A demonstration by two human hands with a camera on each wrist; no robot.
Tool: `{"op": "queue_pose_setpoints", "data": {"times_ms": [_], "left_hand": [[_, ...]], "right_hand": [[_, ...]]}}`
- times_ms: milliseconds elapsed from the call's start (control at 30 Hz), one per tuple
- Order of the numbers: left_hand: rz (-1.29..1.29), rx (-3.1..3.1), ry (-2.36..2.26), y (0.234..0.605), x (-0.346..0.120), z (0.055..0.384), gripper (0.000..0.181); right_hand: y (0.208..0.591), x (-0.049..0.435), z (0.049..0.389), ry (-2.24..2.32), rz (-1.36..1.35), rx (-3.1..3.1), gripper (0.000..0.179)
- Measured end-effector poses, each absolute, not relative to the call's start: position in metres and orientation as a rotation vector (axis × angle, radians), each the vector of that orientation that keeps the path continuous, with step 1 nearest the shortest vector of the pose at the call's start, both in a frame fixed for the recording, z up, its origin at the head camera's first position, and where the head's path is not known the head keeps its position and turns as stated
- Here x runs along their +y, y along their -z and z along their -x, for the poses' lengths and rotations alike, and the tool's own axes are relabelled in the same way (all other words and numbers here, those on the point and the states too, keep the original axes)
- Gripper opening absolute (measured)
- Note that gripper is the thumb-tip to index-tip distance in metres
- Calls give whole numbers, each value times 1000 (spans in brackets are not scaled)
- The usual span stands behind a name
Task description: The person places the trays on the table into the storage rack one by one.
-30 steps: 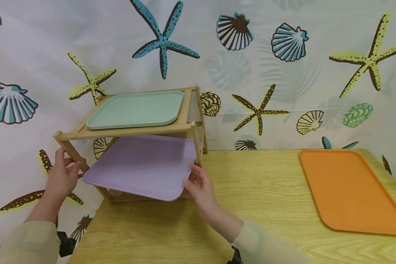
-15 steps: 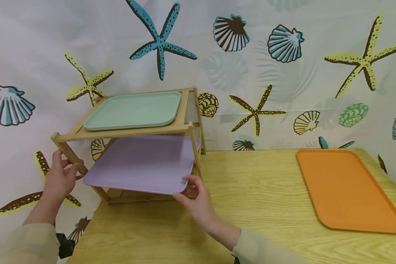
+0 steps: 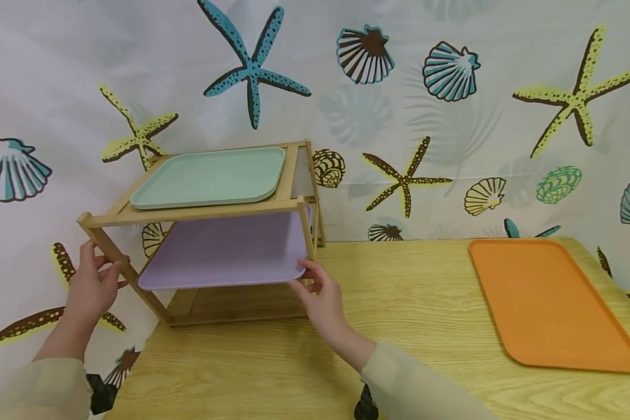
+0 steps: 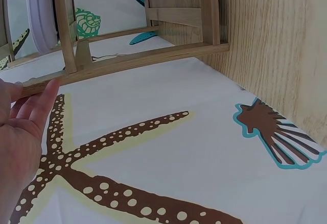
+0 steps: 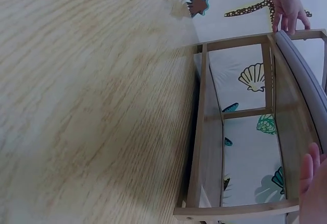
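A wooden shelf rack [image 3: 231, 316] stands at the left of the table, a mint green tray [image 3: 215, 176] lying flat on its top. Its middle level holds a lilac tray [image 3: 231, 251], mostly inside, the front edge near the front posts. My right hand [image 3: 324, 300] pinches that tray's front right corner, thumb below and fingers at the rim beside the right post. With bent fingers, my left hand [image 3: 90, 289] grips the front left post [image 4: 138, 62], close to the tray's left corner. The right wrist view shows the lilac tray's edge [image 5: 305, 78] running between both hands.
An orange tray [image 3: 551, 303] lies on the wooden table [image 3: 399, 303] at the right. Behind and to the left hangs a cloth [image 3: 325, 35] printed with starfish and shells, close to the rack. The rack's lower shelf [image 3: 226, 298] sits just above the table.
The lilac tray has slid back into the rack, and its front edge has levelled out. My right hand shifted left along its edge, then back to the right corner. My left hand stays on the post.
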State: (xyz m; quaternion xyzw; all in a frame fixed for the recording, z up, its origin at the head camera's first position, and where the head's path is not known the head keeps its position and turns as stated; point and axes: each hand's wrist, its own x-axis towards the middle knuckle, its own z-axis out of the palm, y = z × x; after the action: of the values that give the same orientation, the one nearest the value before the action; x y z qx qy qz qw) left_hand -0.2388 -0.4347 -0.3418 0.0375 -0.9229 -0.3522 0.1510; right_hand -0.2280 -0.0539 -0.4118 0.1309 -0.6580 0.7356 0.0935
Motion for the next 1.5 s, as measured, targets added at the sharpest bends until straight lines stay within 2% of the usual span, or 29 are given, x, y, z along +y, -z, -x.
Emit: {"op": "queue_pose_setpoints", "data": {"times_ms": [367, 600, 700, 933, 1167, 1500], "left_hand": [[-130, -2650, 1023, 343, -434, 240, 57], [-156, -2644, 989, 348, -438, 246, 58], [-158, -2639, 1011, 349, -437, 246, 58], [-168, -2637, 972, 349, -437, 245, 57], [-163, -2636, 924, 355, -447, 251, 57], [-262, -2579, 808, 350, -427, 244, 52]], "right_hand": [[421, -70, 244, -1985, -290, -1953, 21], [422, -76, 250, -1774, -233, -1975, 21], [423, -75, 249, -1840, -252, -1945, 23], [419, -62, 239, -2312, -307, -1829, 33], [411, -14, 218, -2402, -422, -1921, 35], [423, 113, 209, -2060, -495, -2230, 34]]}}
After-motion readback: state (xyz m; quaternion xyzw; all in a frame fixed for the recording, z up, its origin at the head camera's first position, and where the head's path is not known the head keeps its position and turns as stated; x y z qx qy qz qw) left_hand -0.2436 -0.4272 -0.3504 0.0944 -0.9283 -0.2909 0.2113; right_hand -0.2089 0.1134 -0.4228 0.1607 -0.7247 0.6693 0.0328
